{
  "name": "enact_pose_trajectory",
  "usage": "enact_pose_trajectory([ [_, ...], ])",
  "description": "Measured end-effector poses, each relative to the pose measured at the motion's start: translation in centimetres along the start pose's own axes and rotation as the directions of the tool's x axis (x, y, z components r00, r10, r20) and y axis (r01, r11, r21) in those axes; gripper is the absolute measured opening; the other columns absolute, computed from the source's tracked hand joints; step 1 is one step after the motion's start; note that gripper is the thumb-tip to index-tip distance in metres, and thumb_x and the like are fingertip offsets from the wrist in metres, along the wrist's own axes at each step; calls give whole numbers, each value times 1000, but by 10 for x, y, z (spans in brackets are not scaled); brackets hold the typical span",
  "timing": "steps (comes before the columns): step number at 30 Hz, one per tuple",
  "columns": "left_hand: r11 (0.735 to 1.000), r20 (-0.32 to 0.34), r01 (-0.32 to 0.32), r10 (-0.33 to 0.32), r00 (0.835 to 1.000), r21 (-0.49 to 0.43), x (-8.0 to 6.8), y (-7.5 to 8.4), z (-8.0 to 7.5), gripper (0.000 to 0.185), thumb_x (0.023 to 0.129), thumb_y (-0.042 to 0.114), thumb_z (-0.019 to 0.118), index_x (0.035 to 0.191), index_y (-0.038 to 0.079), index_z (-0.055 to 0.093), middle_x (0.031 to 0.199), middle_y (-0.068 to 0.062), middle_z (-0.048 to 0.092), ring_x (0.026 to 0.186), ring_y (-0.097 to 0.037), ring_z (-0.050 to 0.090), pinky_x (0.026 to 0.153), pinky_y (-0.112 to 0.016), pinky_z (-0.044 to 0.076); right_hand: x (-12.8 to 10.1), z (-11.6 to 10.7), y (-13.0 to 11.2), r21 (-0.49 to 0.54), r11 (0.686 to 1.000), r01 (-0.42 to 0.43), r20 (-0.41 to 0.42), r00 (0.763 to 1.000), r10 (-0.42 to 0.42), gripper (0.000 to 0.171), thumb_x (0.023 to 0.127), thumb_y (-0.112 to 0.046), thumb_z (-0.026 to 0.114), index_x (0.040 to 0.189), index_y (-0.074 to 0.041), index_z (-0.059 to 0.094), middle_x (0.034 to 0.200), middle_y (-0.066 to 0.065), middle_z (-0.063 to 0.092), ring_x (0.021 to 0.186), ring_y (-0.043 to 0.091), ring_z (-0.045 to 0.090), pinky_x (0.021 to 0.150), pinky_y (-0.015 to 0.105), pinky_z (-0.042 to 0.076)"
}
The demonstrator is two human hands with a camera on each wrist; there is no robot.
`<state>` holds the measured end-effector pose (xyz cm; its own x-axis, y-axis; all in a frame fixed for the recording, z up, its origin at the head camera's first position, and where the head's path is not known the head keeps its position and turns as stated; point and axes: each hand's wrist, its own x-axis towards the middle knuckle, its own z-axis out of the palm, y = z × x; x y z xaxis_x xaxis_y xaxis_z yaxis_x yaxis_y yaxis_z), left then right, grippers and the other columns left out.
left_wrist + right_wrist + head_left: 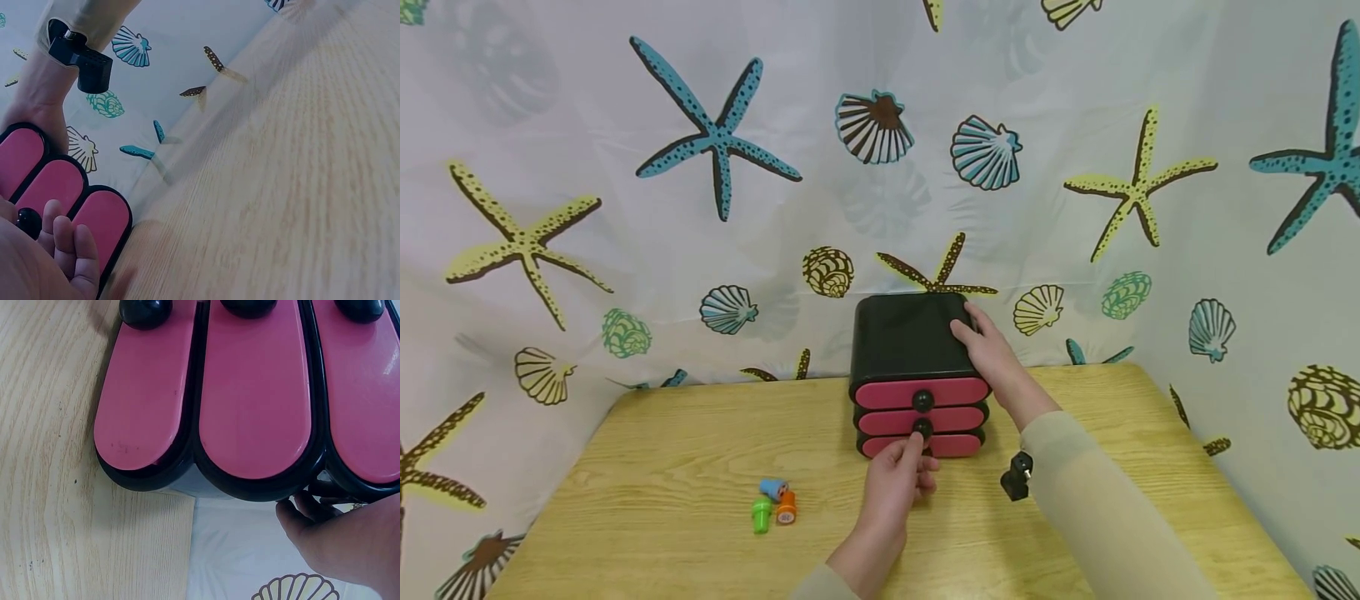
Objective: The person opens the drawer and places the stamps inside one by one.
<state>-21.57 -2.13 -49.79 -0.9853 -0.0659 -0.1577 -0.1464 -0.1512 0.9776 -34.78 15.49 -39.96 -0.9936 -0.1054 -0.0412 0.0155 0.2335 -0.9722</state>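
A small black drawer chest (pixel 910 333) with three pink drawer fronts and black knobs stands at the back of the wooden table (pixel 662 433). My right hand (pixel 985 342) lies flat on its top right corner, and in the right wrist view its fingertips (pixel 306 509) touch the black casing beside the top drawer. My left hand (pixel 916 458) has its fingers curled at the bottom drawer's knob, which it hides. The middle knob (pixel 922 429) shows just above the thumb. All three drawers look closed. In the left wrist view the fingers (pixel 65 240) lie against the bottom pink front (pixel 103 219).
Three small stamps lie left of my left hand: a blue one (pixel 772 487), a green one (pixel 762 514) and an orange one (pixel 786 507). A seashell-print curtain (pixel 715 150) hangs close behind and to the right of the table.
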Motion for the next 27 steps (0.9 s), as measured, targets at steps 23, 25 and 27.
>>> enact_pose_trajectory([
  [23,1000,44,18,-18,999,6,-1,-11,-16,32,113,22,63,131,-3,55,92,-12,74,65,-13,64,64,-34,63,-2,1,-1,3,1000,2,1,1000,-2,70,118,-47,47,179,-28,17,185,6,10,170,32,10,134,58,17],
  [25,999,49,28,-29,998,18,0,-11,-16,34,113,22,63,133,-4,56,93,-13,75,65,-13,65,64,-34,64,-2,1,-1,8,1000,1,2,1000,-1,70,118,-46,47,179,-27,17,185,6,10,170,32,10,134,58,17],
  [27,999,55,39,-41,998,36,2,-10,-17,37,113,23,63,136,-6,55,94,-14,75,64,-14,66,65,-35,65,-1,1,-1,14,1000,1,4,1000,-1,70,118,-46,47,179,-27,17,185,7,10,170,32,10,134,58,18],
])
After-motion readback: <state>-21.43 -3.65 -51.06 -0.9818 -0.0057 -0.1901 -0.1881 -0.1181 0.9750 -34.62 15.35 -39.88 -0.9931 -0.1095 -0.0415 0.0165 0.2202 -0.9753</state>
